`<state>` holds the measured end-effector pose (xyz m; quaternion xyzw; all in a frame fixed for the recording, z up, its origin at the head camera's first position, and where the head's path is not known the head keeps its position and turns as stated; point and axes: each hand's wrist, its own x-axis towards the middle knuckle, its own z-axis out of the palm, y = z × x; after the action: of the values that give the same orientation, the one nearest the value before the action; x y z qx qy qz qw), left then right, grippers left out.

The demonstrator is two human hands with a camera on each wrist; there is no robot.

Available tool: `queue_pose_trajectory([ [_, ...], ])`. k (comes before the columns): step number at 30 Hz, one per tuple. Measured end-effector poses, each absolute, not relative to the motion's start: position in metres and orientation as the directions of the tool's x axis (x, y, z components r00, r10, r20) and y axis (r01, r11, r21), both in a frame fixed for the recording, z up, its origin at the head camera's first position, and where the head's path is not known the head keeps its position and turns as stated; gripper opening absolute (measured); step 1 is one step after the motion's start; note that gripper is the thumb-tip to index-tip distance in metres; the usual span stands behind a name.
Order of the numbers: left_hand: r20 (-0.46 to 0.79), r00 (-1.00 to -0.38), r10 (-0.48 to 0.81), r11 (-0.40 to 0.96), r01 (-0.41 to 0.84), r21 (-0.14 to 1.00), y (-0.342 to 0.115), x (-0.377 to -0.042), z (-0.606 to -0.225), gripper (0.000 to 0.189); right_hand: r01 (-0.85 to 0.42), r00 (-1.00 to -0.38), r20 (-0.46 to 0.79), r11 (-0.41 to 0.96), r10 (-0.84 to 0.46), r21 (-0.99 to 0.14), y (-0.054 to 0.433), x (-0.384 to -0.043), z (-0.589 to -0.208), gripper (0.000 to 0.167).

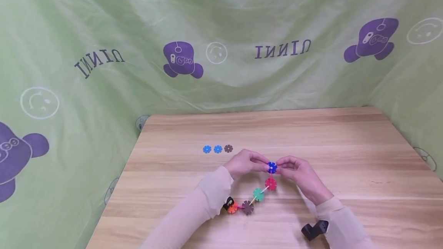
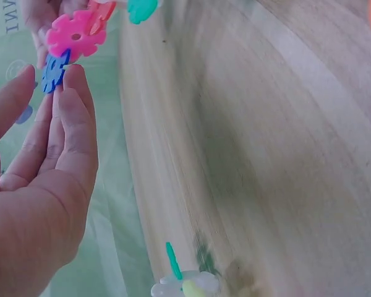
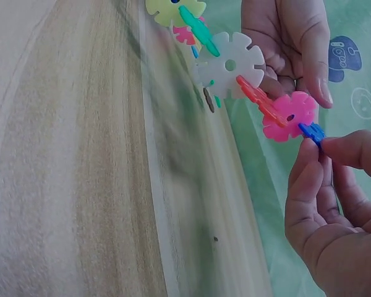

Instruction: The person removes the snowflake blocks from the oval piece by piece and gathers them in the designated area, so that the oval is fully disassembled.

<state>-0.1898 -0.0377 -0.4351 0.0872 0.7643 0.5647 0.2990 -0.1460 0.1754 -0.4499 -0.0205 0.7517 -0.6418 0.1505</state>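
Observation:
A string of interlocked notched plastic discs hangs from both hands over the table. Its top piece is a dark blue disc [image 1: 272,167], with a pink disc [image 1: 270,184] below, then green [image 1: 258,194], brown [image 1: 247,207] and orange discs [image 1: 232,207], linked by other discs turned edge-on. My left hand [image 1: 243,163] holds the blue disc's left side by the fingertips; in the left wrist view its thumb stands somewhat away. My right hand [image 1: 301,176] pinches the other side. In the right wrist view, a blue disc [image 3: 312,133] sits slotted into the pink one [image 3: 290,116].
Two light blue discs [image 1: 212,149] and a brown disc [image 1: 228,148] lie in a row farther back on the wooden table [image 1: 311,133]. Green cloth [image 1: 235,87] with purple figures hangs around it. A black wrist device [image 1: 314,230] is near the right sleeve.

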Motion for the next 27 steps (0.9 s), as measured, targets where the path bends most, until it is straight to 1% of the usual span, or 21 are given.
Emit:
queue_pose_trajectory([
  [2, -0.367, -0.807, 0.464, 0.358, -0.208, 0.91, -0.036, -0.19, -0.437, 0.022, 0.161, -0.956, -0.198, 0.179, -0.218, -0.971, 0.175, -0.146, -0.451, 0.034],
  [9, -0.332, -0.83, 0.449, 0.396, -0.149, 0.906, -0.03, -0.192, -0.44, 0.019, 0.151, -0.958, -0.183, 0.154, -0.221, -0.976, 0.172, -0.146, -0.453, 0.036],
  [12, -0.323, -0.839, 0.439, 0.405, -0.136, 0.904, -0.028, -0.192, -0.44, 0.017, 0.164, -0.949, -0.208, 0.193, -0.235, -0.967, 0.171, -0.145, -0.454, 0.038],
  [15, -0.302, -0.849, 0.435, 0.425, -0.102, 0.899, -0.028, -0.192, -0.437, 0.015, 0.176, -0.934, -0.234, 0.223, -0.268, -0.959, 0.169, -0.144, -0.455, 0.044],
  [19, -0.273, -0.861, 0.429, 0.462, -0.05, 0.885, -0.026, -0.19, -0.433, 0.011, 0.157, -0.926, -0.227, 0.239, -0.302, -0.958, 0.163, -0.142, -0.455, 0.048],
  [22, -0.258, -0.875, 0.41, 0.489, -0.028, 0.872, -0.023, -0.187, -0.431, 0.01, 0.144, -0.93, -0.21, 0.227, -0.3, -0.963, 0.16, -0.141, -0.455, 0.047],
  [27, -0.238, -0.898, 0.37, 0.546, 0.003, 0.838, -0.018, -0.183, -0.431, 0.01, 0.175, -0.93, -0.224, 0.185, -0.292, -0.967, 0.159, -0.141, -0.457, 0.047],
])
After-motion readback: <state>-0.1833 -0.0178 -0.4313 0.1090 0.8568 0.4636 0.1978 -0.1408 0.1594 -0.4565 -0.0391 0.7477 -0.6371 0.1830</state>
